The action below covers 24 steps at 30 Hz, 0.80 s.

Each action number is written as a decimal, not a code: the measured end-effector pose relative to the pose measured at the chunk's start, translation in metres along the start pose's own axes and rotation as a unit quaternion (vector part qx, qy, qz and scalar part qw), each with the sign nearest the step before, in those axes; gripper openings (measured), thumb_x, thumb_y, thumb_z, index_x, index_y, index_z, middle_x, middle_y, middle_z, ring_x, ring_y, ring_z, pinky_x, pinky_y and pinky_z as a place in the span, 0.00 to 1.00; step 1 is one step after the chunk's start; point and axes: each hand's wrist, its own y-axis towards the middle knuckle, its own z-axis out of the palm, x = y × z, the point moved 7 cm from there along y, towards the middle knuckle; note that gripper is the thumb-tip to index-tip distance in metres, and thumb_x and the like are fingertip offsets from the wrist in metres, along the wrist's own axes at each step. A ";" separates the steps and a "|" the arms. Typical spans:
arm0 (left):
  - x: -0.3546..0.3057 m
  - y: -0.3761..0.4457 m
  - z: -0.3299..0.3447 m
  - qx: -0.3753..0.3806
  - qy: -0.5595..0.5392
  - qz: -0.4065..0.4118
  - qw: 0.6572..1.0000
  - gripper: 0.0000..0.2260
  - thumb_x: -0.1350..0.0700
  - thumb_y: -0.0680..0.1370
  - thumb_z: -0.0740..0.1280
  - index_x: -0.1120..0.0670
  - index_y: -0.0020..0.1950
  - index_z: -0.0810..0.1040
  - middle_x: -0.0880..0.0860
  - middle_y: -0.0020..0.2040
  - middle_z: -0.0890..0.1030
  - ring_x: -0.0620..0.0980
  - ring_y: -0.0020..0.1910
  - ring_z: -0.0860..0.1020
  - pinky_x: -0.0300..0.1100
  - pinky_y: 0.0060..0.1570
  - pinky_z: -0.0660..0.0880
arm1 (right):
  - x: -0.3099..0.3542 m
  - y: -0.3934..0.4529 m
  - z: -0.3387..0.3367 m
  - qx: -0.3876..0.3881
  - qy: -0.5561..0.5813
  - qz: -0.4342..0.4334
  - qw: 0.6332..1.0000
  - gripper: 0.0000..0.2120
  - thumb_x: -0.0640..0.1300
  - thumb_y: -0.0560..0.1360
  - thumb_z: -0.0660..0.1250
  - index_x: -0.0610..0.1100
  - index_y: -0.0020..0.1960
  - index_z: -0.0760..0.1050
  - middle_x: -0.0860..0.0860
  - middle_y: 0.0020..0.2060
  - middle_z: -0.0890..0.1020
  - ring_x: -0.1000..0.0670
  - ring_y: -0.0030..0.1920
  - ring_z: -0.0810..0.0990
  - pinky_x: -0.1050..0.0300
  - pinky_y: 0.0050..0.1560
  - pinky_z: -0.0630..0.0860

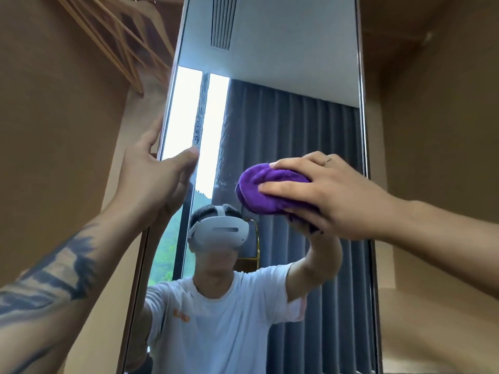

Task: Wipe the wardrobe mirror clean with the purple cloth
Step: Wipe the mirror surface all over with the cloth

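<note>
A tall wardrobe mirror [283, 76] fills the middle of the view, framed by brown wood panels. My right hand [332, 195] presses a bunched purple cloth [264, 190] flat against the glass at mid height, right of centre. My left hand [154, 174] grips the mirror's left edge, thumb on the glass and fingers behind the frame. Faint streaks show on the glass above and left of the cloth. The mirror reflects a person in a white T-shirt and a headset, grey curtains and a bright window.
Wooden hangers [121, 36] hang inside the open wardrobe at the upper left. Brown wardrobe panels [437, 130] stand on both sides of the mirror, with a ledge at the lower right.
</note>
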 end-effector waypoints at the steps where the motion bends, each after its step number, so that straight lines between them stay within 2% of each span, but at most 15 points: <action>1: 0.000 -0.001 0.000 0.003 0.008 0.006 1.000 0.31 0.57 0.77 0.77 0.43 0.78 0.72 0.40 0.62 0.84 0.39 0.56 0.84 0.24 0.51 0.76 | -0.005 0.000 -0.001 0.013 -0.016 -0.010 1.000 0.24 0.60 0.83 0.55 0.62 0.78 0.64 0.50 0.76 0.70 0.43 0.66 0.72 0.44 0.61 0.70; 4: 0.003 0.001 -0.001 -0.004 0.013 0.014 1.000 0.31 0.56 0.77 0.77 0.44 0.78 0.72 0.33 0.59 0.83 0.36 0.57 0.83 0.22 0.50 0.74 | -0.045 0.016 -0.015 -0.020 -0.046 0.054 0.997 0.26 0.61 0.82 0.53 0.60 0.79 0.65 0.47 0.76 0.70 0.39 0.65 0.72 0.42 0.63 0.69; 7: 0.005 0.000 0.000 -0.011 0.019 0.013 1.000 0.30 0.58 0.78 0.76 0.45 0.77 0.72 0.21 0.47 0.80 0.28 0.50 0.82 0.18 0.45 0.71 | -0.102 0.022 -0.027 -0.093 -0.020 0.226 0.970 0.25 0.58 0.82 0.60 0.62 0.79 0.65 0.48 0.75 0.72 0.36 0.67 0.72 0.41 0.66 0.68; 9: 0.006 0.000 0.000 -0.016 0.016 0.007 1.000 0.30 0.59 0.78 0.76 0.47 0.78 0.72 0.17 0.44 0.76 0.22 0.48 0.79 0.16 0.44 0.70 | -0.105 0.010 -0.021 -0.106 0.000 0.309 0.945 0.26 0.56 0.82 0.64 0.62 0.78 0.66 0.47 0.73 0.73 0.35 0.66 0.72 0.39 0.66 0.69; 11: 0.006 0.000 -0.001 -0.021 0.014 0.001 1.000 0.30 0.59 0.78 0.76 0.48 0.79 0.71 0.16 0.42 0.75 0.19 0.47 0.76 0.15 0.44 0.68 | -0.073 -0.007 -0.013 -0.112 0.002 0.298 0.948 0.27 0.56 0.80 0.63 0.59 0.78 0.67 0.44 0.71 0.74 0.33 0.61 0.74 0.37 0.63 0.73; 14: 0.008 -0.001 -0.001 -0.025 0.024 0.002 0.999 0.28 0.58 0.78 0.76 0.48 0.77 0.72 0.19 0.44 0.76 0.20 0.47 0.77 0.15 0.45 0.68 | -0.018 -0.033 0.001 -0.083 -0.025 0.141 0.986 0.27 0.56 0.80 0.60 0.53 0.78 0.70 0.42 0.69 0.75 0.34 0.54 0.76 0.38 0.55 0.75; 16: 0.007 -0.003 0.000 -0.024 0.032 0.009 0.999 0.28 0.57 0.79 0.75 0.46 0.77 0.72 0.20 0.46 0.77 0.20 0.48 0.77 0.15 0.45 0.68 | -0.026 -0.036 -0.001 -0.068 -0.067 0.084 0.992 0.26 0.57 0.81 0.59 0.51 0.77 0.71 0.41 0.68 0.76 0.34 0.54 0.78 0.39 0.53 0.74; 18: 0.007 -0.004 0.000 -0.025 0.041 0.016 0.999 0.29 0.55 0.79 0.75 0.46 0.79 0.71 0.22 0.50 0.76 0.20 0.50 0.76 0.15 0.46 0.68 | -0.058 -0.026 -0.010 -0.091 -0.093 0.128 0.983 0.28 0.57 0.79 0.59 0.52 0.78 0.70 0.40 0.67 0.77 0.33 0.55 0.78 0.39 0.54 0.74; 21: 0.008 -0.004 0.001 -0.027 0.049 0.019 0.998 0.29 0.55 0.79 0.74 0.46 0.79 0.71 0.17 0.46 0.75 0.18 0.48 0.75 0.14 0.45 0.67 | -0.106 -0.016 -0.020 -0.159 -0.058 0.292 0.941 0.27 0.57 0.80 0.62 0.56 0.78 0.69 0.40 0.64 0.76 0.32 0.58 0.76 0.38 0.59 0.75; 24: 0.011 -0.003 0.002 -0.030 0.059 0.023 0.998 0.29 0.55 0.79 0.74 0.49 0.79 0.71 0.14 0.47 0.72 0.15 0.48 0.72 0.13 0.46 0.65 | -0.096 -0.022 -0.007 -0.191 0.025 0.392 0.900 0.26 0.54 0.80 0.65 0.56 0.78 0.68 0.41 0.64 0.74 0.33 0.60 0.74 0.42 0.63 0.73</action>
